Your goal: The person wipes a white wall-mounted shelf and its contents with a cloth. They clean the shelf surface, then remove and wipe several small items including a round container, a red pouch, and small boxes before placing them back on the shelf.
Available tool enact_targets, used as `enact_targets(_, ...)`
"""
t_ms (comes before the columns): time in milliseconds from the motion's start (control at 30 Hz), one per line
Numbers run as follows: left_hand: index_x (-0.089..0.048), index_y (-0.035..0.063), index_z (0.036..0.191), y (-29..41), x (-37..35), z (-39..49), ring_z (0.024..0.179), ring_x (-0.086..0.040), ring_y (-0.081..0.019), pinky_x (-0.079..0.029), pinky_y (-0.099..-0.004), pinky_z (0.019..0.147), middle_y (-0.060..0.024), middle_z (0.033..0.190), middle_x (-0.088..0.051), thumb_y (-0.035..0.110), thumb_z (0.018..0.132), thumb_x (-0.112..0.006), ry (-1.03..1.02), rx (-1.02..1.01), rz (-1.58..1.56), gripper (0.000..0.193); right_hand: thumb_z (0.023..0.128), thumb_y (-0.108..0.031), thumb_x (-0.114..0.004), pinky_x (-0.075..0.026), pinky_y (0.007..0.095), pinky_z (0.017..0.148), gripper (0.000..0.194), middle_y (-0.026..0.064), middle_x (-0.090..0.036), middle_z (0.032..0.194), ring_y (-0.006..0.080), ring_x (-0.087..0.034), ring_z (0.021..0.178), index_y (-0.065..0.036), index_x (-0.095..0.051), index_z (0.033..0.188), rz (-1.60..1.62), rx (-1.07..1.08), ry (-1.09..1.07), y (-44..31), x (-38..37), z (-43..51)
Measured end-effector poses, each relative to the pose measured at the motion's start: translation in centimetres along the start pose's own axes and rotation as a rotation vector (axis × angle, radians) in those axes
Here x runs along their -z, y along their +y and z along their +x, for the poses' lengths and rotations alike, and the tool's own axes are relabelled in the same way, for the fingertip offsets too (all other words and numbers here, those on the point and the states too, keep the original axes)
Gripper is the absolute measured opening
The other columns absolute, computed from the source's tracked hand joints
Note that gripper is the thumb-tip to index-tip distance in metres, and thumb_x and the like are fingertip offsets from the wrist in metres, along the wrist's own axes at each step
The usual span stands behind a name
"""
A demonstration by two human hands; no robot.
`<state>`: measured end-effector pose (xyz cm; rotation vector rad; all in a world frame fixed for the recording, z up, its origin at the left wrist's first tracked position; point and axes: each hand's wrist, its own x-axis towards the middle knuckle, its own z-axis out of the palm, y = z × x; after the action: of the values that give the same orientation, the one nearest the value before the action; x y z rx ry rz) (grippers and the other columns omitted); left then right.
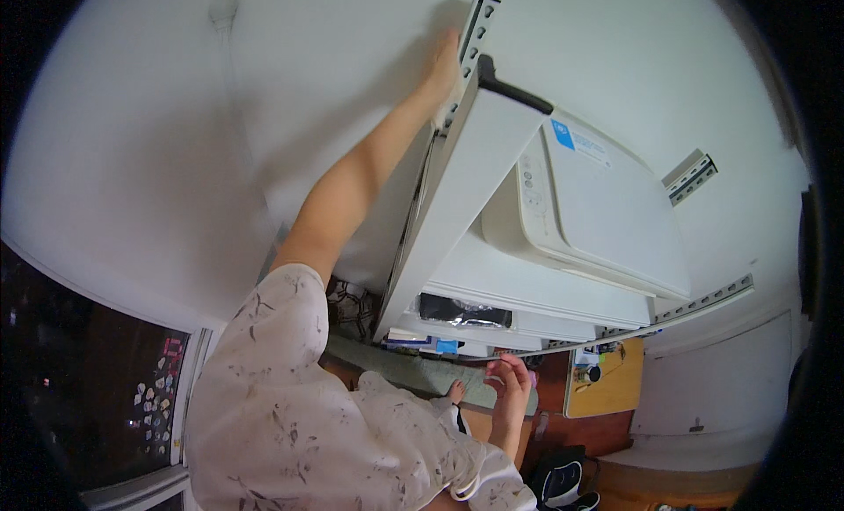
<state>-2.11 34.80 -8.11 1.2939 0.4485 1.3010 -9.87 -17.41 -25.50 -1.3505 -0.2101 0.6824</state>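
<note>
A white shelving unit with slotted metal posts stands before me, its top shelf [455, 148] edged by a black corner piece [517, 94]. My left hand [445, 69] reaches up against the side of the far-left slotted post [480, 33]; its fingers are mostly hidden, so their grip is unclear. Down by the lower end of the near-right slotted post [709, 296], my right hand [511, 389] is raised with loosely curled, parted fingers. Nothing shows in it. Its fingertips come close to the post's edge; whether they touch is unclear. A white printer [613, 201] sits on a shelf.
Lower shelves carry a black item in clear plastic [465, 310] and books [405, 339]. Another slotted post [692, 180] rises at the back right. A yellow table [603, 392] with small items and a black bag [560, 478] stand right. A dark window [99, 372] is at left.
</note>
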Motion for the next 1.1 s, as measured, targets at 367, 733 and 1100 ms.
enact_targets(367,-0.046,-0.0011,0.137,-16.5,8.9,-11.3,0.13,-0.041,-0.0324,-0.028,-0.0427,0.109,-0.0208,0.138,-0.048,0.065,0.097,-0.023,-0.236,0.268,0.054,0.08,0.093,-0.015,-0.06,-0.052,0.028,0.065,0.014,0.0072,-0.068,0.088,0.0145,-0.064,0.077,-0.007,-0.064,0.103,-0.111,-0.073,-0.058,-0.4,0.3,1.5)
enact_targets(733,-0.046,-0.0026,0.134,-22.4,10.4,-16.2,0.13,-0.039,-0.0345,-0.029,-0.0456,0.109,-0.0243,0.136,-0.046,0.06,0.098,-0.023,-0.056,0.561,-0.008,0.076,0.093,-0.013,-0.058,-0.051,0.0278,0.066,0.012,0.0063,-0.069,0.089,0.0146,-0.064,0.078,-0.008,-0.064,0.103,-0.209,-0.101,-0.071,-0.3,-1.8,1.1)
enact_targets(1100,-0.051,0.0097,0.131,-24.5,12.5,-19.1,0.124,-0.043,-0.036,-0.032,-0.0484,0.104,-0.0182,0.132,-0.051,0.053,0.098,-0.031,-0.027,0.554,0.041,0.059,0.093,-0.009,-0.056,-0.051,0.0239,0.062,0.014,0.0064,-0.069,0.087,0.0125,-0.065,0.077,-0.006,-0.062,0.104,-0.269,-0.098,-0.03,-0.9,-2.8,-0.2)
